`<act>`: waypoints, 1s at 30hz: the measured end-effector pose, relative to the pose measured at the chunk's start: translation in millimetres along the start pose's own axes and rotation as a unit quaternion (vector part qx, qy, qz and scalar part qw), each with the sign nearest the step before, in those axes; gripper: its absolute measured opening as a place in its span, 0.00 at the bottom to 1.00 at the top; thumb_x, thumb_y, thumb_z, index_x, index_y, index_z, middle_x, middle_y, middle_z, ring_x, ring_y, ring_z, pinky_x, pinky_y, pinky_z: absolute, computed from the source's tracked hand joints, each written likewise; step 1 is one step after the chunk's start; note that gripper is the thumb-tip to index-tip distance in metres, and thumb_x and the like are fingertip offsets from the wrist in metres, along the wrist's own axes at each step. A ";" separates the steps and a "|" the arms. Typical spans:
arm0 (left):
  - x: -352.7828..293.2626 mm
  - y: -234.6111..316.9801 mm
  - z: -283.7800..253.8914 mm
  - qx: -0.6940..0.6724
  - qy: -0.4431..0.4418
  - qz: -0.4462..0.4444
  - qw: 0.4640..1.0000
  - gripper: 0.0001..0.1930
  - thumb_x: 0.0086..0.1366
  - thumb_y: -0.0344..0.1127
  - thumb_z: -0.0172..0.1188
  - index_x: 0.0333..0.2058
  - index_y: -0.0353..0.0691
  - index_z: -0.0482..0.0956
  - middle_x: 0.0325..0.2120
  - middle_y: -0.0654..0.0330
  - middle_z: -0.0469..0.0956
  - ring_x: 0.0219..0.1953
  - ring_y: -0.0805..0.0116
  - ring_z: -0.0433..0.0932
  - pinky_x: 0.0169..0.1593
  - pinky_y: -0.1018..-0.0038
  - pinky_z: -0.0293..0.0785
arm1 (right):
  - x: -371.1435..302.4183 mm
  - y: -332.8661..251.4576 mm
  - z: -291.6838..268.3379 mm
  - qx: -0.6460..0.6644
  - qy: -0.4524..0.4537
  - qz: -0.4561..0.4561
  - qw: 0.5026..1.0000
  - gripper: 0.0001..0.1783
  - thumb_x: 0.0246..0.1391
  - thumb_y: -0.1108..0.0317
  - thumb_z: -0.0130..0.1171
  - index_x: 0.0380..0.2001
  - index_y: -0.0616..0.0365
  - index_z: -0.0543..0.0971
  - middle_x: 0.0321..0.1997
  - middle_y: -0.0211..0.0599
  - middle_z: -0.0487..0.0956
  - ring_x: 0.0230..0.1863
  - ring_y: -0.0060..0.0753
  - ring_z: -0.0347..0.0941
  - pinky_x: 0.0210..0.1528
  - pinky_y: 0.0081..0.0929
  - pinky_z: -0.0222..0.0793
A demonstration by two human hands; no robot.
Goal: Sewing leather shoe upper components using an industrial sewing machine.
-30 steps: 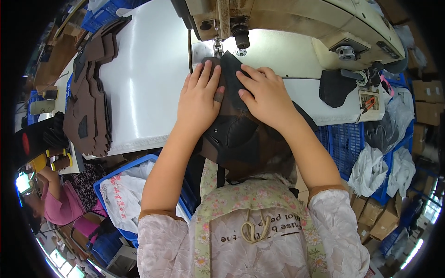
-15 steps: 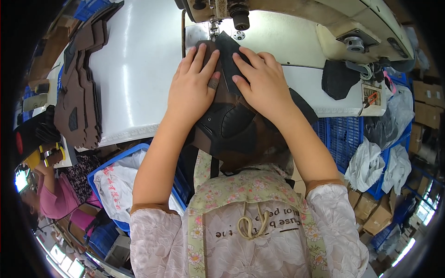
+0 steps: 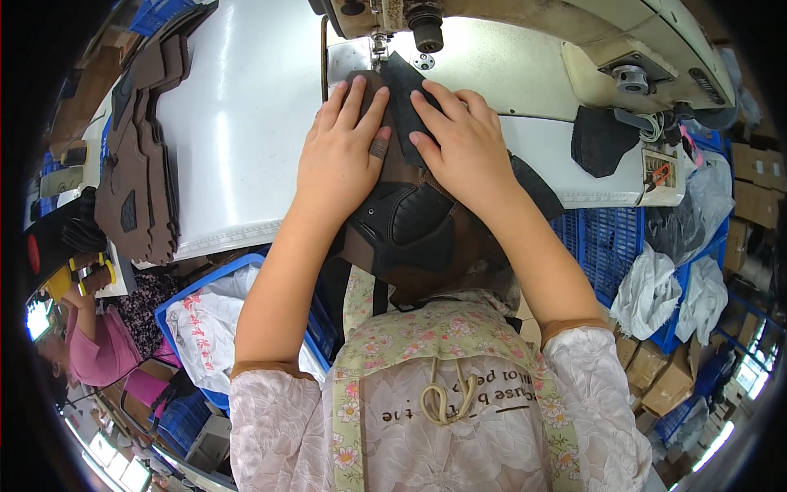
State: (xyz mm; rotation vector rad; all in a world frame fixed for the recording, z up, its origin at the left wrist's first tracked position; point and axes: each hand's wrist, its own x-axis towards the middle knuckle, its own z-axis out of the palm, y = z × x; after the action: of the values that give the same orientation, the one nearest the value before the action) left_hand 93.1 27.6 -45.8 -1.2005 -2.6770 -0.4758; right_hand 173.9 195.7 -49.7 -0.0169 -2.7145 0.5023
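Observation:
Under the sewing machine's presser foot [image 3: 378,51] lies the front end of a brown leather-like shoe upper [image 3: 357,86]. A dark, pointed strip of material [image 3: 405,102] rests along its right side. My left hand [image 3: 343,152] presses flat on the brown part, fingers stretched toward the needle and a ring on one finger. Opposite it, my right hand [image 3: 467,148] lies on the dark strip with fingers spread. Toward me, the work's black stitched section [image 3: 406,217] hangs over the table edge above my lap. The needle's point is too small to make out.
Stacked brown cut pieces [image 3: 139,164] lie at the white table's left. On the right are a black piece [image 3: 602,139] and a small tray [image 3: 658,172]. Blue crates [image 3: 602,246] stand below, and a blue bin [image 3: 176,307] at left. A co-worker's pink sleeve [image 3: 102,348] shows at far left.

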 end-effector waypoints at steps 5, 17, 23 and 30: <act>-0.6 0.2 -1.1 0.002 0.000 0.003 1.000 0.24 0.65 0.37 0.55 0.60 0.47 0.70 0.63 0.49 0.64 0.65 0.48 0.61 0.64 0.60 0.62 | -0.8 -2.0 -1.9 0.004 -0.012 0.002 1.000 0.26 0.50 0.62 0.63 0.53 0.54 0.77 0.61 0.33 0.71 0.57 0.44 0.66 0.58 0.41 0.62; 6.9 -7.2 -1.8 -0.009 -0.006 0.018 1.000 0.24 0.65 0.36 0.56 0.61 0.48 0.70 0.63 0.51 0.65 0.65 0.48 0.61 0.64 0.59 0.62 | 3.6 -5.3 -0.5 -0.008 -0.001 -0.002 1.000 0.24 0.48 0.62 0.63 0.50 0.58 0.78 0.58 0.37 0.74 0.54 0.41 0.67 0.56 0.40 0.63; 16.5 -17.3 -0.6 -0.021 -0.010 0.029 0.999 0.24 0.65 0.37 0.55 0.60 0.49 0.71 0.63 0.52 0.65 0.65 0.49 0.61 0.64 0.58 0.62 | 11.8 -4.8 4.0 -0.018 0.009 0.000 1.000 0.24 0.49 0.63 0.62 0.50 0.59 0.78 0.58 0.37 0.74 0.55 0.42 0.67 0.57 0.40 0.63; 24.1 -23.1 0.7 -0.024 -0.001 0.038 0.999 0.23 0.65 0.38 0.56 0.60 0.49 0.72 0.62 0.52 0.66 0.65 0.48 0.61 0.64 0.59 0.62 | 17.4 -4.8 6.8 -0.029 0.009 0.006 1.000 0.24 0.50 0.62 0.61 0.50 0.59 0.78 0.58 0.37 0.74 0.55 0.43 0.66 0.57 0.40 0.63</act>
State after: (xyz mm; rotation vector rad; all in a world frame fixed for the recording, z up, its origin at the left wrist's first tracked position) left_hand 59.9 30.1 -44.7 -1.3100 -2.6255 -0.5299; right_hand 155.5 190.3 -47.5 -0.0540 -2.7124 0.4241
